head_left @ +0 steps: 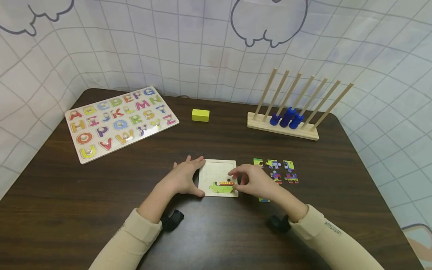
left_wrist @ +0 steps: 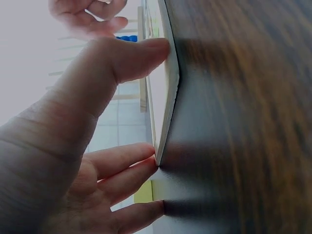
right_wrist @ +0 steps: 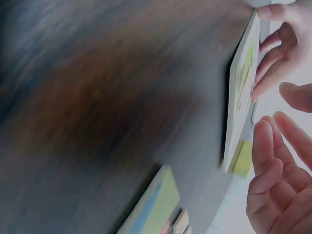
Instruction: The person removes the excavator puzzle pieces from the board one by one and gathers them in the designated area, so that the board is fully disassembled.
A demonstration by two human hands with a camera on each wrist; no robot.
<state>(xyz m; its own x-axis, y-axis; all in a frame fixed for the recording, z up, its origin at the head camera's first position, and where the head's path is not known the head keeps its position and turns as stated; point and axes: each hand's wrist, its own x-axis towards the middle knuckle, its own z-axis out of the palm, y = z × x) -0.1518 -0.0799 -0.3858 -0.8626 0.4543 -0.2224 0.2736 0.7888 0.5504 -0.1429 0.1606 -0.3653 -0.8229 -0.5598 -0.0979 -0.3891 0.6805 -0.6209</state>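
Observation:
A small square wooden puzzle tray (head_left: 212, 170) lies in front of me. Joined jigsaw pieces (head_left: 221, 188), green with a red and yellow striped part, sit along its lower right. My left hand (head_left: 182, 178) holds the tray by its left side, thumb at the near corner and fingers at the far one. Over the tray's right edge hovers my right hand (head_left: 256, 182), thumb and fingers bent but apart; in the right wrist view nothing shows between them. Several loose jigsaw pieces (head_left: 273, 164) lie right of the tray, one partly behind the right hand.
An alphabet puzzle board (head_left: 111, 122) lies at the back left. A yellow block (head_left: 200, 115) stands at the back middle. At the back right is a wooden base (head_left: 283, 129) with several upright rods and blue beads (head_left: 287, 117). Fabric with a grid print hangs behind the table.

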